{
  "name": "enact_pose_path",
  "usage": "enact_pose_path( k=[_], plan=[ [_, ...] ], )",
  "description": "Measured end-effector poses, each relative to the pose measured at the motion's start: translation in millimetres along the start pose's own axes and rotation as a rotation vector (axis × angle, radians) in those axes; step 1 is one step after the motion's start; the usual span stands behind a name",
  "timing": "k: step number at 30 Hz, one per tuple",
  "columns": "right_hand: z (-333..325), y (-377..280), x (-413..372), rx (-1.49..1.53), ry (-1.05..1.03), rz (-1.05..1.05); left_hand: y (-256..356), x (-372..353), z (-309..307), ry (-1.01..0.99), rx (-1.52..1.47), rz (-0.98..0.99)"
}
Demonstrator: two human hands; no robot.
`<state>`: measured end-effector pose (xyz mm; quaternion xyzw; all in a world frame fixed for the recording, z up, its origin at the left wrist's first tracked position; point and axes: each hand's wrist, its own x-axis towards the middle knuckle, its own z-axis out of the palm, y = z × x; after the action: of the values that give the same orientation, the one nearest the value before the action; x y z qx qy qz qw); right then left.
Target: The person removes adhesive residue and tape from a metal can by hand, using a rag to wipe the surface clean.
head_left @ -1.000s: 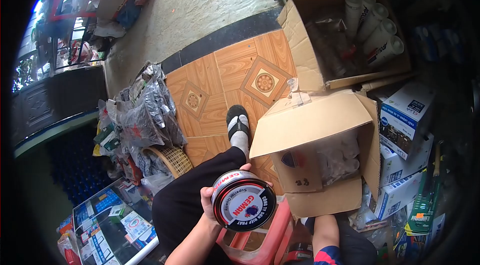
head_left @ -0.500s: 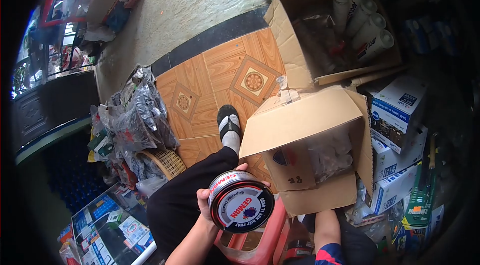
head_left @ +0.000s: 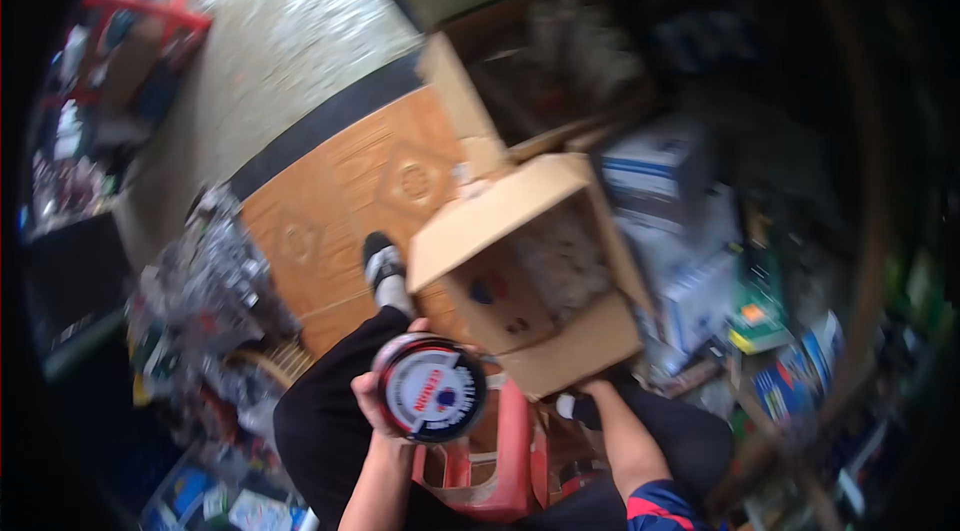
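My left hand point(head_left: 372, 407) is closed around a round paint can point(head_left: 432, 389) with a black rim and a white, red and black printed end marked GEMAN. The printed end faces me, above a red plastic stool point(head_left: 513, 451). At the lower edge of an opened cardboard box point(head_left: 575, 356), my right hand point(head_left: 594, 393) reaches under the flap; its fingers are hidden there. Inside this box lie whitish, translucent items point(head_left: 560, 261), blurred. Another dark, red-banded container point(head_left: 578, 474) shows partly beside the stool.
A second open carton point(head_left: 462, 96) with pale tubes stands behind. White-and-blue boxes point(head_left: 655, 176) and a green package point(head_left: 757, 296) are piled on the right. Grey plastic-wrapped goods point(head_left: 215, 271) lie left. My foot point(head_left: 382, 266) rests on the tiled floor point(head_left: 345, 191).
The view has turned to the right and blurred, so the surroundings sit further left. My left hand still holds the paint can, and my right hand stays at the box's lower edge.
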<state>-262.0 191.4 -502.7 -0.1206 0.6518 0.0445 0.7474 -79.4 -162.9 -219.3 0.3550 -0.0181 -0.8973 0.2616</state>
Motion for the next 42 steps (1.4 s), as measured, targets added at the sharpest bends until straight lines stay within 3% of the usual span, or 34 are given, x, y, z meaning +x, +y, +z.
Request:
enact_pose_path(
  k=[1,2,3,4,6,7,9,10,11,15,19,21,24,26,28,29,31,35,36,38,40,42],
  plan=[
    [12,0,-14,-0.008,-0.085,-0.028,1,-3,10,-0.067,0.03,-0.004],
    [21,10,-30,-0.403,0.136,-0.32,-2,-8,15,-0.085,0.025,0.041],
    [8,-44,-93,-0.499,-0.024,-0.116,-6,-17,19,-0.096,0.024,0.092],
    [24,-27,-89,-0.564,0.013,-0.216,-7,-26,24,-0.121,0.014,0.097],
    [29,-57,-158,-0.598,0.113,-0.249,-4,-45,32,-0.206,-0.016,0.1],
    [23,-73,-184,-0.577,0.161,-0.243,-8,-42,43,-0.204,0.012,0.164],
    [25,-89,-235,-0.608,0.21,-0.217,-6,-64,41,-0.315,0.016,0.086],
    [23,-91,-255,-0.574,0.227,-0.22,-11,-77,48,-0.234,0.005,0.14],
    [21,-95,-282,-0.568,0.213,-0.223,-5,-87,28,-0.294,-0.002,0.082],
    [13,-80,-418,-0.238,0.321,-0.423,-4,-143,19,-0.382,-0.037,0.028],
    [26,9,-499,0.417,0.56,-0.79,-2,-179,7,-0.387,-0.016,0.041],
    [38,45,-541,0.676,0.764,-0.744,-9,-192,13,-0.389,0.012,0.044],
    [57,80,-552,1.117,1.032,-0.937,-19,-209,32,-0.375,0.013,0.036],
    [52,95,-534,1.3,1.192,-0.952,-37,-214,48,-0.321,0.516,0.413],
    [31,105,-514,1.485,1.308,-0.921,-53,-221,59,-0.267,0.768,0.599],
    [18,109,-503,1.531,1.371,-0.92,-56,-225,63,-0.252,0.766,0.594],
    [-13,114,-486,1.757,1.34,-0.908,-58,-225,63,-0.277,0.88,0.657],
    [-50,114,-465,1.811,1.334,-0.878,-48,-224,42,-0.369,1.156,0.783],
    [-50,109,-467,1.822,1.344,-0.908,-55,-225,43,-0.385,1.048,0.747],
    [-41,103,-469,1.839,1.394,-0.925,-53,-231,47,-0.305,0.634,0.454],
    [-27,98,-474,1.844,1.473,-0.909,-54,-238,56,-0.206,0.307,0.278],
    [-22,94,-477,1.838,1.505,-0.892,-59,-237,58,-0.231,0.428,0.337]
  ],
)
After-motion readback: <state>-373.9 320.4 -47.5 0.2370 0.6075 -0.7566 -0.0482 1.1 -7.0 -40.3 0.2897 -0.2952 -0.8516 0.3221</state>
